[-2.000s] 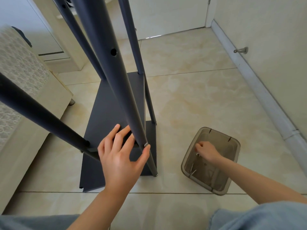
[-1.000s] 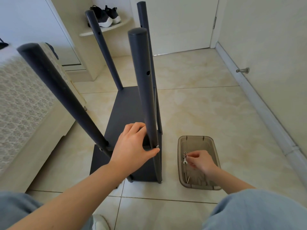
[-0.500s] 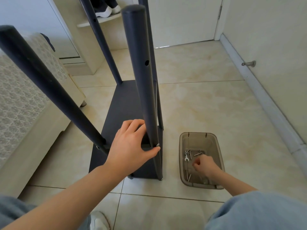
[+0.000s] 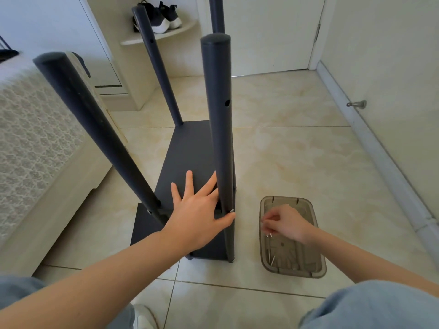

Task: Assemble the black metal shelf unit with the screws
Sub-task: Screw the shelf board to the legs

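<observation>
Head view looks down at a tiled floor [image 4: 297, 157]. Far left is a bed [image 4: 35, 138] with a lacy cover. Next to it the black shelf [image 4: 190, 148] stands on the floor, with four poles sticking up from its flat board. The left front pole [image 4: 95, 129] leans toward the bed. Behind it, dark shoes [image 4: 156, 17] sit on a small white ledge, and two back poles [image 4: 159, 74] rise past them. The left hand [image 4: 197, 217] lies flat on the board with its fingers straight and spread apart. Its thumb touches the right front pole [image 4: 219, 138], just under a small screw [image 4: 231, 210] that sticks out of that pole. To the right, just beside the shelf, a see-through brown tray [image 4: 285, 198] sits on the floor. The right hand [image 4: 287, 224] hangs over the tray. Its fingers are curled close together and pinch a silver bit [image 4: 268, 235]; it is too small to say what it is. More screws [image 4: 271, 258] lie at the near end of the tray. Far right, a metal door stop [image 4: 356, 104] pokes out low on the wall.
</observation>
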